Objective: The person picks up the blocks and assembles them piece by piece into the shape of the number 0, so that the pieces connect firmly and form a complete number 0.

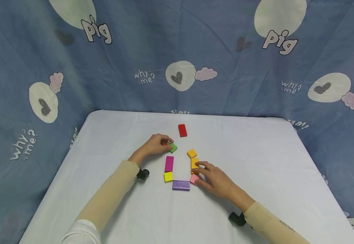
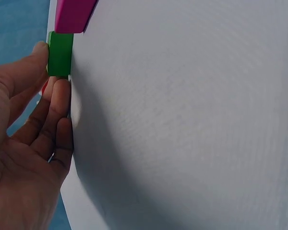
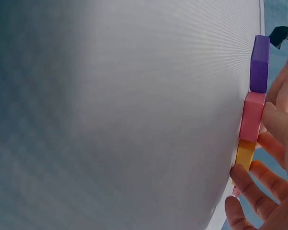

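Observation:
In the head view my left hand [image 1: 157, 144] pinches a small green block [image 1: 173, 147] between thumb and fingers. The left wrist view shows the thumb on one side of that green block [image 2: 60, 53] and fingertips at its lower end. My right hand [image 1: 218, 179] lies with fingers spread over the right side of the blocks. Its thumb touches a pink block [image 1: 194, 179], and its fingertips rest at an orange block [image 1: 194, 163] beyond. Between these, a purple block [image 1: 181, 185] lies nearest, with a yellow block [image 1: 168, 177] and a magenta block [image 1: 169, 164] up the left.
A small orange-yellow block [image 1: 192, 153] sits turned at an angle beyond the orange one. Farther back lies a red block [image 1: 182, 130] on the white-covered table [image 1: 271, 152]. A blue printed curtain [image 1: 219, 40] hangs behind the table and along its sides.

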Motion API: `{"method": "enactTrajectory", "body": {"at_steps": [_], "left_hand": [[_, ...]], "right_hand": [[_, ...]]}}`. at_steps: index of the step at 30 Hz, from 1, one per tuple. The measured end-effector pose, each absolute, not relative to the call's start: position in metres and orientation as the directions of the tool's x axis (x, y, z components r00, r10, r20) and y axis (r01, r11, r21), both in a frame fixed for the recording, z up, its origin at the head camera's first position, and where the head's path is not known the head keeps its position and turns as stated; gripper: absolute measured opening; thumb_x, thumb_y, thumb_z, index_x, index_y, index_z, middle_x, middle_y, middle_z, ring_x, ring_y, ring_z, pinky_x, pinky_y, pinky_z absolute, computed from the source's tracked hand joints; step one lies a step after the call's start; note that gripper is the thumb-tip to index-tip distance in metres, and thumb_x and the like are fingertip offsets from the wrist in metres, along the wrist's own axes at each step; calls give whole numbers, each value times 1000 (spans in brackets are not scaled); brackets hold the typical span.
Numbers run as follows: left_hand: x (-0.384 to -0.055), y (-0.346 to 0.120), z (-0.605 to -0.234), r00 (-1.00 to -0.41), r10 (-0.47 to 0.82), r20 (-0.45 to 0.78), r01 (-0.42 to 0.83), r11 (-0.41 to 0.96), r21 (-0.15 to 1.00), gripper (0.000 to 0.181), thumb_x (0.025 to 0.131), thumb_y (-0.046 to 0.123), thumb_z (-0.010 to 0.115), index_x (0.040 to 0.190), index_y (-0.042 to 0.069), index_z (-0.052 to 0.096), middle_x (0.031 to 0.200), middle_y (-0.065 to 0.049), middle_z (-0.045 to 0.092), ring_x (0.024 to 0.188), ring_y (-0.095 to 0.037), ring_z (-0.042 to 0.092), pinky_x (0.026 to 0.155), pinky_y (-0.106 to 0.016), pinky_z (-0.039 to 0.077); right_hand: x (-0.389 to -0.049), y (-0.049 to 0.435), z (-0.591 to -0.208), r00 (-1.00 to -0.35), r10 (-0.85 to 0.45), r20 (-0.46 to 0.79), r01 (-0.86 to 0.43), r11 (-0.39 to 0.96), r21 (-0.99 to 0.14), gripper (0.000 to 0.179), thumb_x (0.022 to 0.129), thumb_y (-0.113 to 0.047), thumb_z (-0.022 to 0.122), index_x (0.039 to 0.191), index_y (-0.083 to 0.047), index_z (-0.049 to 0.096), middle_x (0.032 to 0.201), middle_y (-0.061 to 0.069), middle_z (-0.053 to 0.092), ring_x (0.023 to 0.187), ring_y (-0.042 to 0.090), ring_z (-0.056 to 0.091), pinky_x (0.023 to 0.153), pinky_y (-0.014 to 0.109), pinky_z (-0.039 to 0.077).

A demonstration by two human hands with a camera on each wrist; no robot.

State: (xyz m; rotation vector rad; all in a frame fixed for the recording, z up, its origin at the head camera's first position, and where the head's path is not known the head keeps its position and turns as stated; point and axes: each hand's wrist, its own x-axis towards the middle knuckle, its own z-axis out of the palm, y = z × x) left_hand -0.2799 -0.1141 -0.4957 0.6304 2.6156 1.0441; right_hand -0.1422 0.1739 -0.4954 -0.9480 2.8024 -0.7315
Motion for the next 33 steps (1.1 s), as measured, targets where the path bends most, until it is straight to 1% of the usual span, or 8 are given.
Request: {"method": "enactTrajectory", "body": {"at_steps": [8, 18, 28, 33], "left_hand": [[-278, -116, -494, -857, 502, -116, 272, 632, 726, 28, 87, 16, 75, 113, 5, 71, 81, -1, 62, 76, -16, 53, 72, -27, 47], [-277, -118, -493, -834, 543, -104, 297, 599, 744, 25, 87, 14, 75, 109, 4, 72, 79, 0, 62, 74, -15, 53, 70, -26, 47], [-276, -116, -495, -832, 542, -118, 286, 602, 746, 25, 86, 17, 76, 108, 5, 72, 80, -1, 61, 75, -15, 53, 70, -25, 46], [-275, -116, -495, -833, 537, -134, 270, 605, 749, 26, 86, 18, 77, 109, 6, 72, 81, 0, 62, 77, -16, 54, 71, -25, 46]], "right_hand": [[-142, 174, -496, -805, -589, 69, -548, 694, -467, 41, 92, -35, 69, 130, -21, 64, 141, 8, 49, 125, 28, 52, 99, 51, 43], [-142, 173, -496, -811, -583, 54, -537, 704, -465, 41, 92, -37, 68, 130, -22, 64, 141, 6, 49, 125, 27, 52, 100, 50, 43], [-142, 174, -496, -794, -601, 90, -569, 685, -456, 41, 91, -32, 70, 130, -19, 64, 140, 8, 50, 123, 28, 53, 98, 51, 45], [-142, 174, -497, -798, -597, 77, -559, 686, -465, 40, 92, -33, 68, 130, -20, 64, 140, 7, 49, 124, 27, 52, 99, 50, 44]]}}
